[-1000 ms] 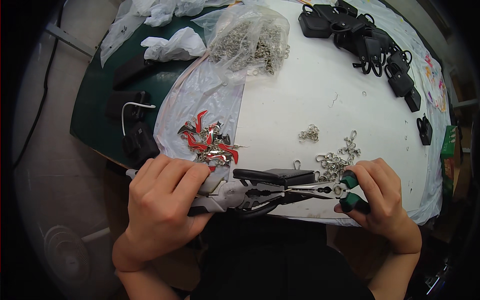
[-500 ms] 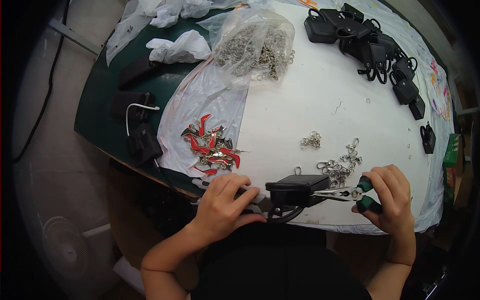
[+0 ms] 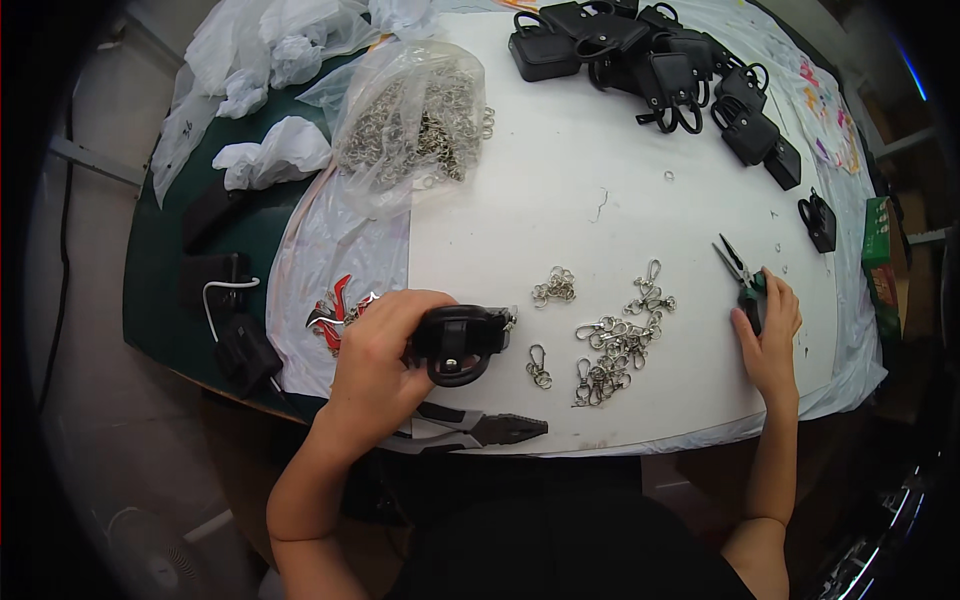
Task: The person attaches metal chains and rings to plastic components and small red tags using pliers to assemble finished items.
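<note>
My left hand (image 3: 370, 355) is closed round a small black case (image 3: 455, 335) with a looped strap, held above the table's near side. A bit of silver metal shows at the case's right end. Over on the right, my right hand (image 3: 770, 345) grips green-handled needle-nose pliers (image 3: 738, 265), whose jaws are spread and point away from me. Between the hands lie a heap of silver swivel clasps (image 3: 618, 345), a lone clasp with links (image 3: 538, 368) and a small pile of rings (image 3: 553, 287). Grey-handled combination pliers (image 3: 508, 429) rest below the case. Red shoe-shaped charms (image 3: 335, 310) are partly hidden behind my left hand.
A clear bag of silver chain (image 3: 415, 130) lies at the far left, near crumpled white plastic (image 3: 275, 152). Several black cases (image 3: 665, 75) are heaped at the back right, with one case (image 3: 818, 222) apart. Black devices (image 3: 245, 345) with a white cable sit at the left edge.
The needle-nose pliers have come off the case and moved right with my right hand. My left hand has shifted left and turned the case. The view has swung rightward.
</note>
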Available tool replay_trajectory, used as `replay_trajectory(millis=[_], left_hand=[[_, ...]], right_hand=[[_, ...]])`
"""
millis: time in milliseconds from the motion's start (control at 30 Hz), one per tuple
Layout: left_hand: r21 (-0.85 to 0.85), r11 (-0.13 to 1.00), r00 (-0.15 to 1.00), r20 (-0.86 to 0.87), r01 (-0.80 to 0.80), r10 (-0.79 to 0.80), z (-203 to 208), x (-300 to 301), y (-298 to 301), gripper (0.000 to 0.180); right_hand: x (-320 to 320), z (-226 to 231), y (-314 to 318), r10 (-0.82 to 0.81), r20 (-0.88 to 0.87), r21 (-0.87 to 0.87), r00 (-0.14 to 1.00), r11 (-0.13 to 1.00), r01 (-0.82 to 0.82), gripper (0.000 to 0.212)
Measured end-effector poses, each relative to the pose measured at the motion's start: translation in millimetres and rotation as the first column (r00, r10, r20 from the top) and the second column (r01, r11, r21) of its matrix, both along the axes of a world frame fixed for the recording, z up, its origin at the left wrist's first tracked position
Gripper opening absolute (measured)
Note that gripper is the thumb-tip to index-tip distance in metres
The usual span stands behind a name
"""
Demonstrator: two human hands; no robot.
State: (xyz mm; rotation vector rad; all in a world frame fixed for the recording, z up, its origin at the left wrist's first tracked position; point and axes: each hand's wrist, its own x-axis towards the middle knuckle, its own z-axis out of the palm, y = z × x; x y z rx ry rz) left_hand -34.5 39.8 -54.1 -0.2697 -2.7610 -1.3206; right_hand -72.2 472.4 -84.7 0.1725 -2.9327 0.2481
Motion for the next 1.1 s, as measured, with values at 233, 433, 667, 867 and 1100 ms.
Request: replay_trajectory(millis=[233, 433, 667, 867, 1100], left_hand=[[-0.027, 0.997, 0.995, 0.061, 0.078, -0.076, 8.1, -4.6, -2.8, 0.049], [-0.066, 0.992, 0.991, 0.072, -0.111, 0.116, 23.7, 18.8, -55.3, 0.046], [-0.220, 0.966, 0.990, 0.005, -0.133, 0.138, 8.4, 28.6, -75.5, 0.037], [-0.291, 0.952, 0.996, -0.047, -0.092, 0.082, -9.5, 26.7, -73.6, 0.030], [-0.134, 0.980, 0.988, -0.061, -0.149, 0.142, -17.2, 23.2, -79.6, 0.019]], right_hand=[[-23.3, 35.3, -95.3, 0.543, 0.039, -0.332, 0.839, 0.799, -0.502, 0.029], [-31.5, 12.8, -162.4, 0.840, 0.065, -0.445, 0.539, 0.508, -0.738, 0.019], [-30.6, 14.8, -174.0, 0.891, 0.116, -0.450, 0.439, 0.441, -0.776, 0.025], [-61.3, 33.2, -148.5, 0.804, 0.161, -0.491, 0.572, 0.568, -0.660, 0.017], [-137.3, 12.6, -109.1, 0.293, -0.014, -0.437, 0.956, 0.858, -0.269, 0.017]])
